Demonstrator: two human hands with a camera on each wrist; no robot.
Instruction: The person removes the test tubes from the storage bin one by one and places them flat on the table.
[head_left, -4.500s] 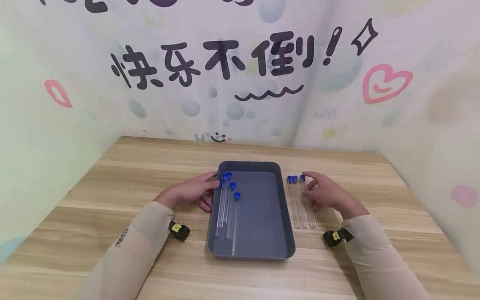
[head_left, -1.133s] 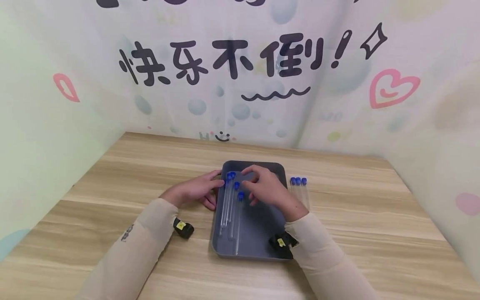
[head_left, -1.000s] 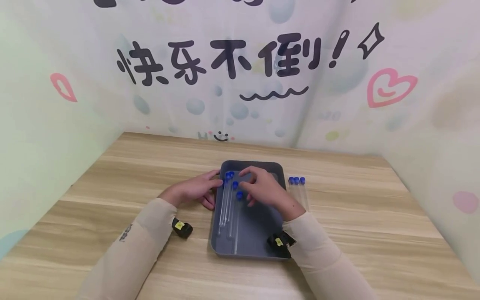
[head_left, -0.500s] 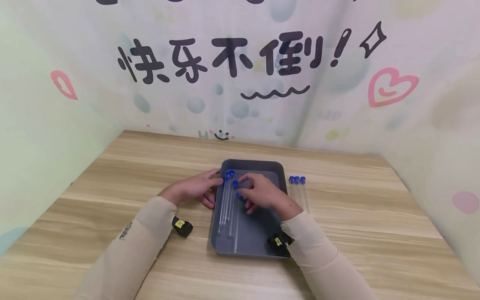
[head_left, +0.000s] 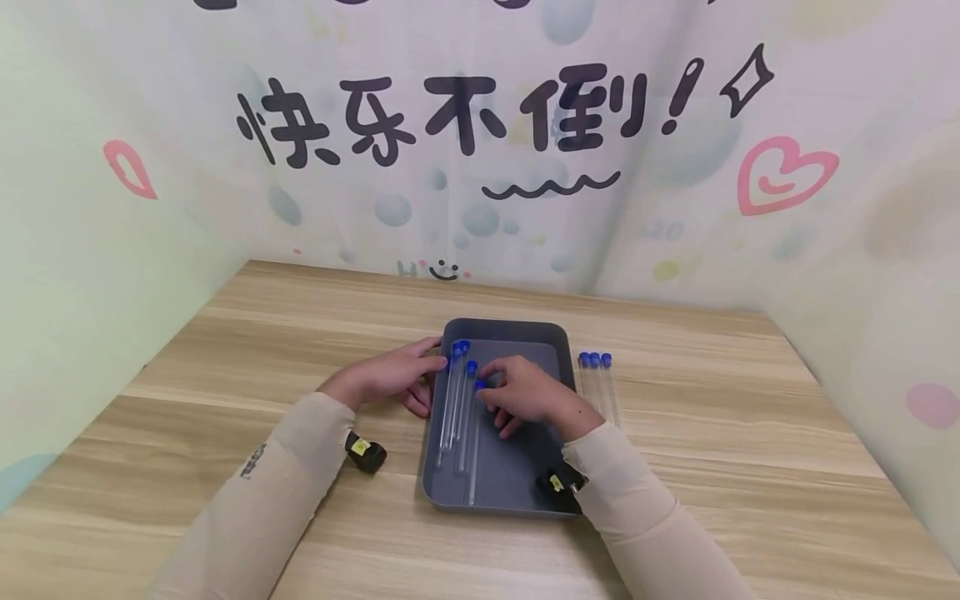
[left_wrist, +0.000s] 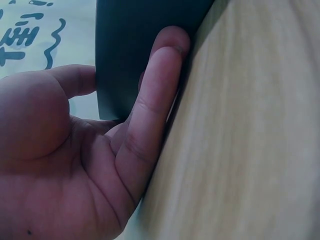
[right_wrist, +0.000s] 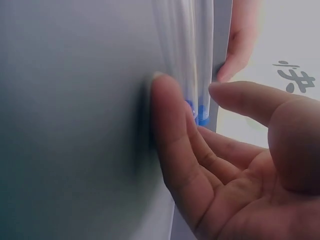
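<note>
A grey rectangular tray point(head_left: 517, 483) lies on the table, with several clear blue-capped test tubes point(head_left: 459, 417) along its left side. My left hand point(head_left: 390, 379) grips the tray's left wall. Its thumb is over the rim, and in the left wrist view its fingers point(left_wrist: 150, 105) lie along the outer wall. Inside the tray, my right hand point(head_left: 528, 392) has its thumb and forefinger beside the blue cap point(head_left: 480, 385) of the rightmost tube. A gap shows between thumb and fingers in the right wrist view; whether a fingertip touches the cap cannot be told.
Three more blue-capped test tubes point(head_left: 596, 387) lie side by side on the wooden table point(head_left: 735, 400), just right of the tray. My right forearm partly hides their lower ends. A printed curtain point(head_left: 450, 208) stands behind the table.
My right hand has left the tubes on the table and come over the tray. In the last second it has moved down toward the rightmost tube's cap. The left hand stays on the tray.
</note>
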